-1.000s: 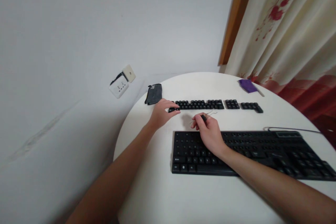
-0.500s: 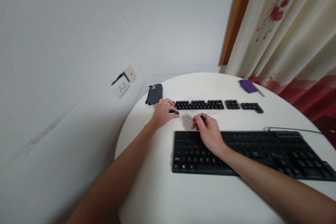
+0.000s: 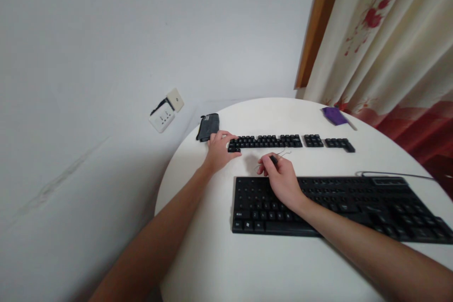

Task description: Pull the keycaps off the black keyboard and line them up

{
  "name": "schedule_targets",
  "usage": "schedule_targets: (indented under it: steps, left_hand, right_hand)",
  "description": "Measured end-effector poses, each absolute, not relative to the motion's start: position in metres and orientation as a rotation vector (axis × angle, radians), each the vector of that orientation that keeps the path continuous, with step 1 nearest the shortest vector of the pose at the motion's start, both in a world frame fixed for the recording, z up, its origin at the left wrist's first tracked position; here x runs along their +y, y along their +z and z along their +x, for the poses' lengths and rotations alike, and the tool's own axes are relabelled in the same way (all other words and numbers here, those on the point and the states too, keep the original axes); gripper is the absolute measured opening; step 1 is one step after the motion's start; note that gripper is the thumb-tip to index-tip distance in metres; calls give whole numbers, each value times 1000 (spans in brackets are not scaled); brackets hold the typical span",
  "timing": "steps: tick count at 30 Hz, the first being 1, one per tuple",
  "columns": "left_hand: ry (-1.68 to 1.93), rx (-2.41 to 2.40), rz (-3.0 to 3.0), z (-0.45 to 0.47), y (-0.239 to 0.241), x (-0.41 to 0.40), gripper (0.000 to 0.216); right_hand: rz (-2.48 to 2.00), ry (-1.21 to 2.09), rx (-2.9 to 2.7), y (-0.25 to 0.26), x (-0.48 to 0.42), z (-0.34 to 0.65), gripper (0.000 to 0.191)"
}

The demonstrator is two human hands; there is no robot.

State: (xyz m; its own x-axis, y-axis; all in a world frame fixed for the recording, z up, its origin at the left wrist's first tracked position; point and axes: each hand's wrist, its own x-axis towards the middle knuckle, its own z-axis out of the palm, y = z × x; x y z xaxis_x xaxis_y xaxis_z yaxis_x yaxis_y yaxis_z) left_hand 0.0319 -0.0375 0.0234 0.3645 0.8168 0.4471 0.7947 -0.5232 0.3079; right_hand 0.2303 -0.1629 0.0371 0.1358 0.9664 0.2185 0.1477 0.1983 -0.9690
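My left hand [image 3: 217, 151] rests on the white round table [image 3: 219, 255] at the left end of the rows of loose black keycaps [image 3: 269, 141]. Its thumb and curled fingers pinch the endmost keycap [image 3: 233, 149]. My right hand [image 3: 281, 179] lies over the top left of the black keyboard [image 3: 354, 207], whose key sockets are mostly bare. It is closed on a wire keycap puller [image 3: 275, 157] with a black handle, the thin wire loops pointing toward the keycap rows.
A folded grey cloth [image 3: 207, 127] lies behind my left hand near the table edge. A purple object [image 3: 334, 115] sits at the back right. The keyboard cable [image 3: 396, 174] runs right. A wall socket [image 3: 165, 111] and a curtain [image 3: 389, 42] stand beyond the table.
My left hand has drawn back slightly leftward, uncovering the left end of the keycap rows. My right hand has barely moved.
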Motion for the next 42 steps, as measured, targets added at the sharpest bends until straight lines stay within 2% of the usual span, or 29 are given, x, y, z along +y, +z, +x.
schedule_targets:
  steps: [26, 36, 42]
  left_hand:
    - [904, 1542, 2497, 33, 19, -35, 54]
    - [860, 1460, 2547, 6, 33, -25, 68]
    - [795, 1420, 2295, 3, 26, -22, 74]
  right_hand:
    - [-1213, 883, -1288, 37, -163, 230, 29]
    - [-1210, 884, -1294, 36, -163, 230, 31]
    - [-1210, 889, -1293, 36, -163, 230, 30]
